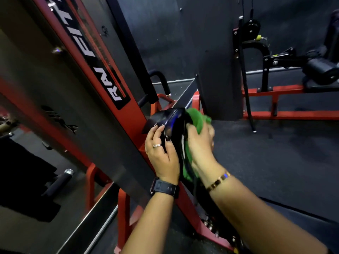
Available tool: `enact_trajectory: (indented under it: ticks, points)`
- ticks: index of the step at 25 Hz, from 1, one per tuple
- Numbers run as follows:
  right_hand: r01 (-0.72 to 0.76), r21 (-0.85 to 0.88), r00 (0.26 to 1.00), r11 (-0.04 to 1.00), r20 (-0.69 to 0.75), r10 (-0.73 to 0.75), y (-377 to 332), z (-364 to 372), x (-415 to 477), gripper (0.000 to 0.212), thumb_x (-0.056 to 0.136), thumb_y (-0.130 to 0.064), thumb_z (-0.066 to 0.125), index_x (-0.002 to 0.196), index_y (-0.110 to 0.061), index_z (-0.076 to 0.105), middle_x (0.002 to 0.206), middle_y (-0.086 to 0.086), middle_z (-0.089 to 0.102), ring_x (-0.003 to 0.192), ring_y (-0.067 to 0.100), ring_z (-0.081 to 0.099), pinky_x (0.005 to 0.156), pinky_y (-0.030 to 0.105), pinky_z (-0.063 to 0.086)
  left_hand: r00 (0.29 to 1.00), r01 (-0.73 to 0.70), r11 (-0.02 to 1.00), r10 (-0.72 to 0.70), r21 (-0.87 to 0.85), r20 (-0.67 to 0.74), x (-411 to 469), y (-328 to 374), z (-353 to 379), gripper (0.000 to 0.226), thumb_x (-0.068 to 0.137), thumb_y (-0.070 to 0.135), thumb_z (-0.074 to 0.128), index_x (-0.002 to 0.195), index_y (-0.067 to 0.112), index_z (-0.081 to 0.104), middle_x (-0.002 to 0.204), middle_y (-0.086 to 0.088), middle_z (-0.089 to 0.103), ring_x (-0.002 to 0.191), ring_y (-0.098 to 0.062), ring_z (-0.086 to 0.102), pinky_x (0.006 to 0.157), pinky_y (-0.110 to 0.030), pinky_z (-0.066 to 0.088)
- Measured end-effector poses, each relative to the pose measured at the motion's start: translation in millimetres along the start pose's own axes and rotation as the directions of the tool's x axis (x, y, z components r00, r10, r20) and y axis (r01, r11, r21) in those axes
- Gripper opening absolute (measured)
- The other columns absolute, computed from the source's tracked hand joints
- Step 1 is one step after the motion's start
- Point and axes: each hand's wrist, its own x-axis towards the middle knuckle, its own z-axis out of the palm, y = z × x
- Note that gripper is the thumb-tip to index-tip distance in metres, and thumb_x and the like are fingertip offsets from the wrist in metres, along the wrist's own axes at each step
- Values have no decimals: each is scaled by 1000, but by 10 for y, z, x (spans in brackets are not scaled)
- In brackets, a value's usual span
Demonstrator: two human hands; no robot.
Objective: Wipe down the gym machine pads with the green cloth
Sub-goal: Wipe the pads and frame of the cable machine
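A glossy black pad [169,121] stands on edge on the red machine frame [102,74] at the middle of the head view. My left hand [161,154] grips the pad's left face, fingers curled over its edge. The green cloth [197,119] is bunched against the pad's right side, and more of it hangs below [187,173]. My right hand [200,143] clutches the cloth and presses it to the pad. The pad's right face is hidden behind my right hand and the cloth.
A grey shroud panel [60,99] and red upright fill the left. A black column [220,70] stands just behind the pad. Another red and black machine [286,70] with roller pads sits at the back right. Dark rubber floor [275,158] lies to the right.
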Motion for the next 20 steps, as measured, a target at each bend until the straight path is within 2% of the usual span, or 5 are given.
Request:
enact_trajectory:
  ticks: [6,12,14,17,20]
  points:
    - [762,-262,644,592,394,-655,-157,-49,369,67,67,-45,45,134,-33,47,148,-5,35,130,32,33,97,53,37,976,74,989,-45,-130,212,446,-56,-167,47,88,27,29,116,8,62,118,1,60,114,-15,54,102,-35,41]
    - [951,-276,33,-140,541,-841,1204,-421,66,66,81,-61,48,142,-43,30,148,-4,19,134,39,26,82,60,44,723,7,1000,16,-30,691,928,-30,-116,43,86,18,40,124,8,57,133,-6,54,125,-6,44,111,-18,27]
    - [934,-290,-13,-208,554,-832,852,-301,51,67,77,-65,52,138,-41,37,150,-6,22,134,39,29,85,58,42,618,-51,998,13,24,786,1071,48,-47,46,83,15,42,126,7,55,133,-6,52,125,-7,42,108,-12,24]
    - [917,-395,176,-52,518,-837,419,-89,-127,73,68,-62,59,135,-40,40,151,-8,24,136,40,25,87,57,38,552,-32,996,-55,87,832,1267,98,17,40,87,1,46,125,8,56,131,-5,54,124,-9,44,109,-16,25]
    - [915,-347,50,-208,608,-792,1025,-225,-136,66,74,-58,58,134,-33,46,148,-9,28,139,43,17,89,64,39,557,-97,985,-66,144,828,1232,111,39,45,87,-7,47,128,11,55,135,-6,53,125,-8,41,103,-3,20]
